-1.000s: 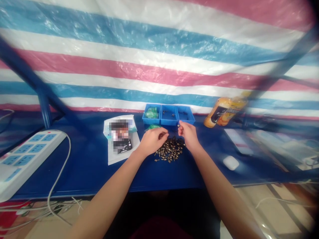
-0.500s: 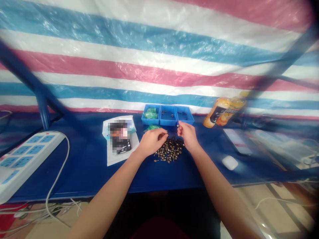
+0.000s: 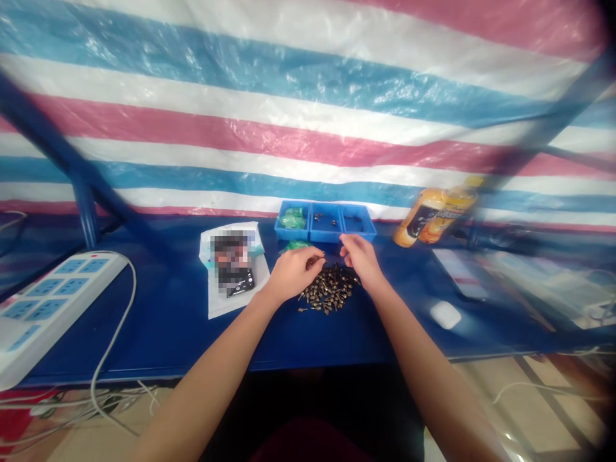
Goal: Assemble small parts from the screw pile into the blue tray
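A pile of small brassy and dark metal pieces with thin stems (image 3: 330,294) lies on the blue table between my hands. My left hand (image 3: 294,273) is closed in a pinch over the pile's left edge; whatever its fingertips hold is too small to make out. On the other side, my right hand (image 3: 360,258) is also closed, thumb and forefinger together just in front of the blue bins. Anything in that pinch cannot be made out. A joined row of blue bins (image 3: 326,236) stands behind: green plastic in the left one, a few small metal pieces in the middle one.
A phone (image 3: 240,283) lies on a white packet (image 3: 219,308) at left, near a white power strip (image 3: 62,298). Orange drink bottles (image 3: 418,218), a flat phone-like slab (image 3: 459,274) and a white case (image 3: 445,315) are at right. Green plastic (image 3: 294,246) lies behind my left hand.
My right hand has shifted slightly up and left, and its fingers have turned a little. The left hand keeps its pinch in nearly the same place.
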{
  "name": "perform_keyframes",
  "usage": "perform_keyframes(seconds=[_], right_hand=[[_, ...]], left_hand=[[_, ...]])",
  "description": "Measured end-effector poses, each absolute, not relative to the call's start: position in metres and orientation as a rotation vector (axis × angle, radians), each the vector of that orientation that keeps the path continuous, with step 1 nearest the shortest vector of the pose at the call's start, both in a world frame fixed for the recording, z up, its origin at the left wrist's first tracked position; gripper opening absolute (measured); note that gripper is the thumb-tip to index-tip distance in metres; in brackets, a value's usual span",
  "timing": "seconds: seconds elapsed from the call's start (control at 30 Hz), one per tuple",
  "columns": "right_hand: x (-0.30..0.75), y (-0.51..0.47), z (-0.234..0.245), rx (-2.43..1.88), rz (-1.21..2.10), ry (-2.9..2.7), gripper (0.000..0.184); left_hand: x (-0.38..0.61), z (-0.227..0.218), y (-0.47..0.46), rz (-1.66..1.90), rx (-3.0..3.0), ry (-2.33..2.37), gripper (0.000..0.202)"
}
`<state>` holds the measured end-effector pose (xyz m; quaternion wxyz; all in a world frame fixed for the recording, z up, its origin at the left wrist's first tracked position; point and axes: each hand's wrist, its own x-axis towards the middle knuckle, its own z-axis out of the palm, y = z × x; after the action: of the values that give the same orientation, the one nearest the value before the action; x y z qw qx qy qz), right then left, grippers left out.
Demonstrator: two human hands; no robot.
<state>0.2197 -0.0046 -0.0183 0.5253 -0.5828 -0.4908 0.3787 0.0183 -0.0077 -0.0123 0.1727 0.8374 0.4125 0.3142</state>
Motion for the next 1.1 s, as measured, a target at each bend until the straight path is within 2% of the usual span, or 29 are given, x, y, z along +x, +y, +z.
perform_keyframes(seconds=[0.17, 0.27, 0.9, 1.0, 1.1], right_hand=[[0.226, -0.007, -0.027, -1.726, 0.367, -1.678, 0.023], [0.224, -0.009, -0.030, -1.880, 0.255, -1.841, 0.023], [0.228, -0.009, -0.034, -1.886, 0.162, -1.941, 0.023], [0.226, -0.006, -0.034, -1.754, 0.202, -1.861, 0.023], [0.223, -0.003, -0.031, -1.489, 0.422, -1.677, 0.024]], left_hand=[[0.018, -0.013, -0.007, 0.901, 2.362, 1.187, 0.021], [0.018, -0.014, -0.007, 0.897, 2.359, 1.184, 0.021], [0.018, -0.013, -0.008, 0.880, 2.375, 1.176, 0.019], [0.018, -0.013, -0.007, 0.880, 2.374, 1.175, 0.019], [0.017, -0.014, -0.006, 0.890, 2.368, 1.180, 0.019]])
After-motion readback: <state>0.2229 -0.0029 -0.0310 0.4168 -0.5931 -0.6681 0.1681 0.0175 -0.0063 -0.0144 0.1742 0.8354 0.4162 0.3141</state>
